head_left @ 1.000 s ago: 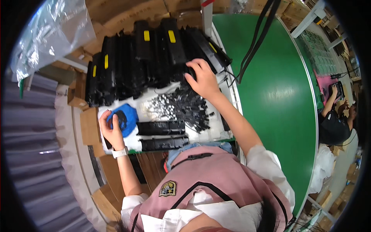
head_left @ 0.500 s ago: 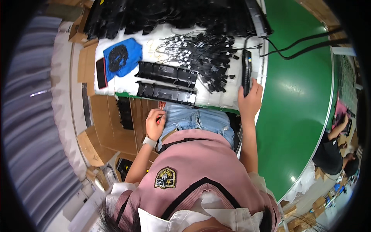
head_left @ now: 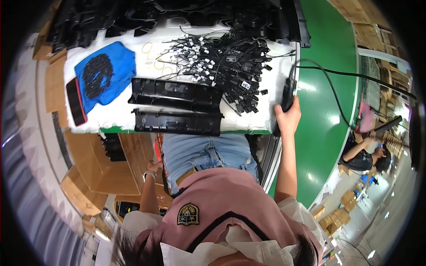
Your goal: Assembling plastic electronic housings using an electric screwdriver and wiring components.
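My right hand (head_left: 289,116) is closed around a black corded electric screwdriver (head_left: 288,94) at the right edge of the white-covered worktable. Its cord runs off to the right. My left hand (head_left: 153,167) hangs low beside my left hip, below the table edge; its fingers are small and partly hidden. Close to it, a strip of red (head_left: 157,150) shows, too little to name. On the table before me lie two long black plastic housings, a far one (head_left: 175,93) and a near one (head_left: 177,123). Behind them spreads a pile of black cables with white connectors (head_left: 222,66).
A blue cloth (head_left: 122,57) carries many small dark pieces, with a phone (head_left: 76,102) beside it. Black plastic parts (head_left: 177,13) line the table's back. An open carton (head_left: 88,153) stands lower left. Right is a green surface (head_left: 317,142); beyond it a person (head_left: 361,155) works.
My left hand has moved down and left, away from my lap to beside my hip. My right hand still grips the screwdriver, which now sits nearer the table's right edge. The view has shifted.
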Motion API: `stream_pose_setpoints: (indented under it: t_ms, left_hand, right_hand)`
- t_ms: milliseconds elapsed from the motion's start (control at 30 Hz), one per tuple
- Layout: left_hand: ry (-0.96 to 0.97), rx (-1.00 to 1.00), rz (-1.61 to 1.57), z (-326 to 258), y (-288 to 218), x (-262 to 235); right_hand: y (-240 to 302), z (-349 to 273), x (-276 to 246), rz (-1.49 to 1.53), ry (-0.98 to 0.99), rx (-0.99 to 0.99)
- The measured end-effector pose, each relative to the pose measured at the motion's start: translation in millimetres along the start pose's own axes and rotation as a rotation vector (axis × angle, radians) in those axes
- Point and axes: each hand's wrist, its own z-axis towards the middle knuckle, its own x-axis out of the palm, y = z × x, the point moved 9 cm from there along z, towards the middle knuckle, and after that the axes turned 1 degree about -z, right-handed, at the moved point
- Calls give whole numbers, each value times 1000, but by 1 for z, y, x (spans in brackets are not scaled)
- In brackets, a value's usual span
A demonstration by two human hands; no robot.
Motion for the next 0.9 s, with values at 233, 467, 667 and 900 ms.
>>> stream_pose_setpoints:
  t_ms: [233, 467, 667, 900]
  left_hand:
    - [133, 193, 49, 38, -72, 46]
    - [381, 250, 151, 62, -86, 24]
    - [561, 310, 299, 77, -95, -19]
    - [742, 461, 478, 117, -124, -30]
  right_hand:
    - [-32, -37, -14, 287, -79, 201]
    - [-35, -35, 4, 503, -127, 289]
    - [-17, -35, 15, 548, -80, 269]
    - [-10, -44, 1, 356, -168, 108]
